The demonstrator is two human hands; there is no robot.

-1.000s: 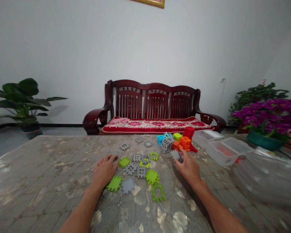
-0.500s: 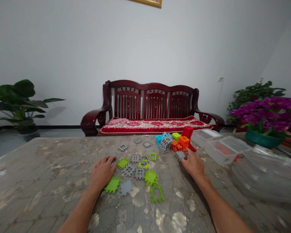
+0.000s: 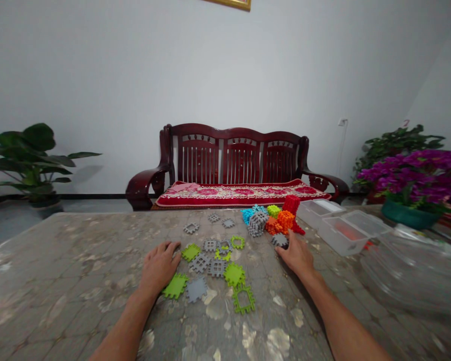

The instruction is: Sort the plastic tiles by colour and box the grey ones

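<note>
My left hand (image 3: 161, 264) rests palm down on the table, fingers loosely stretched, holding nothing. Beside it lie a solid green interlocking tile (image 3: 175, 286) and a smaller green tile (image 3: 191, 252). Grey tiles (image 3: 217, 267), some with window-like holes, and green frames (image 3: 243, 299) are spread across the middle. On the right, my right hand (image 3: 297, 254) has thumb and fingers apart around the near side of a grey toothed tile (image 3: 280, 240); whether it touches the tile is hard to tell. Just beyond stands a cluster of grey (image 3: 257, 223), blue, orange (image 3: 285, 220) and red (image 3: 291, 204) tile stacks.
Clear plastic boxes (image 3: 345, 235) with lids stand right of the stacks, and a large transparent container (image 3: 413, 271) lies nearer. Purple flowers (image 3: 421, 173) in a teal pot are at the far right. A dark red wooden bench (image 3: 240, 150) stands behind the table (image 3: 97, 281).
My right thumb has slid back off the grey tile toward me, and more of the tile now shows. The left hand stays where it was.
</note>
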